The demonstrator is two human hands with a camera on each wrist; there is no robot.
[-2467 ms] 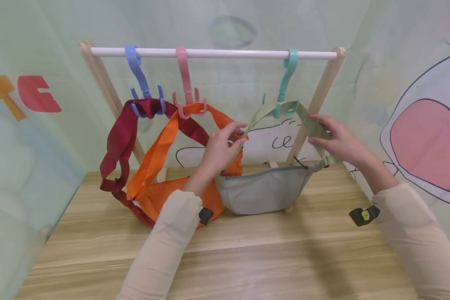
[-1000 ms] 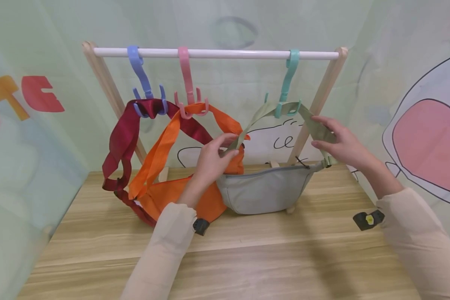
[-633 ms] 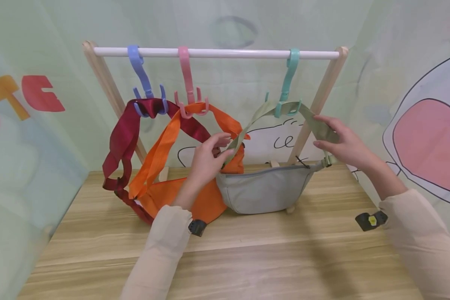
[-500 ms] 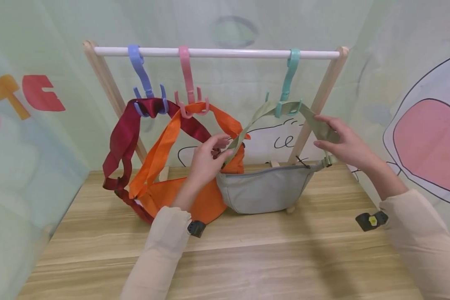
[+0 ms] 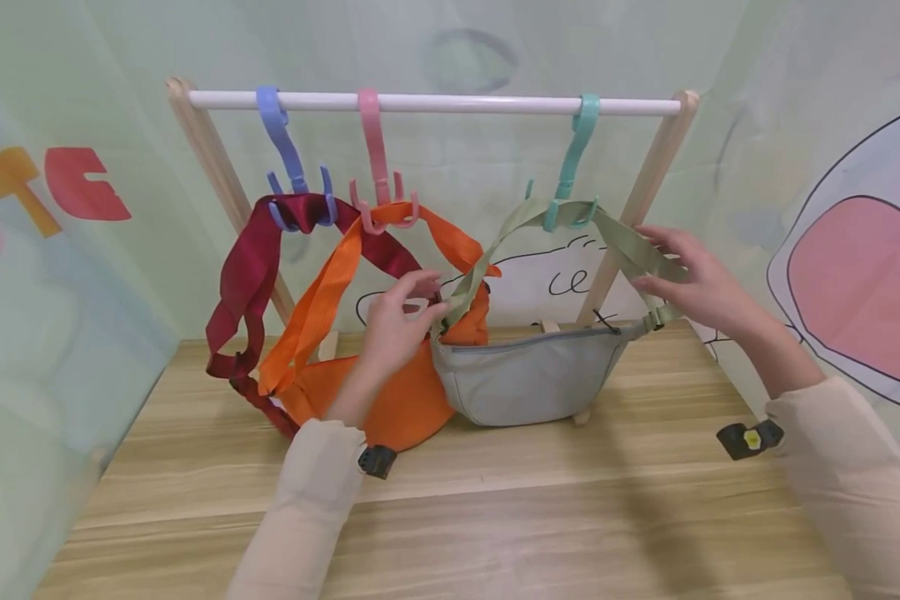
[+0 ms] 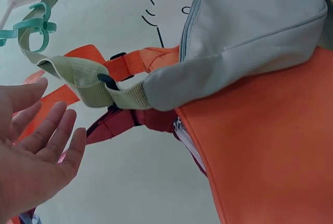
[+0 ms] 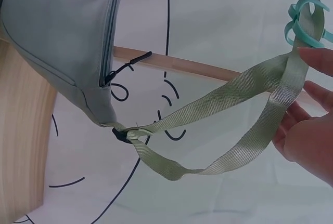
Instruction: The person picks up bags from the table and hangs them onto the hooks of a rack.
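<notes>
A grey waist bag [image 5: 528, 379] sits on the table, its pale green strap [image 5: 525, 218] looped over the teal hook [image 5: 570, 167]. My left hand [image 5: 393, 329] is beside the strap's left part; in the left wrist view its fingers [image 6: 49, 135] are spread and apart from the webbing. At the strap's right part is my right hand [image 5: 708, 283]. The right wrist view shows its fingers [image 7: 317, 60] loosely extended at the webbing's edge, not closed round it. The two layers of strap [image 7: 234, 151] hang separated there.
A white rail [image 5: 465, 103] on wooden legs bears the hooks. An orange bag [image 5: 408, 404] hangs from the pink hook [image 5: 373, 150]; a dark red strap [image 5: 247, 258] hangs from the blue hook [image 5: 281, 137]. Wood-grain table [image 5: 495, 517] lies in front.
My left hand has moved down and left, off the strap it held. My right hand has shifted slightly right. The strap has slackened, its layers now apart, and the teal hook has swung slightly left.
</notes>
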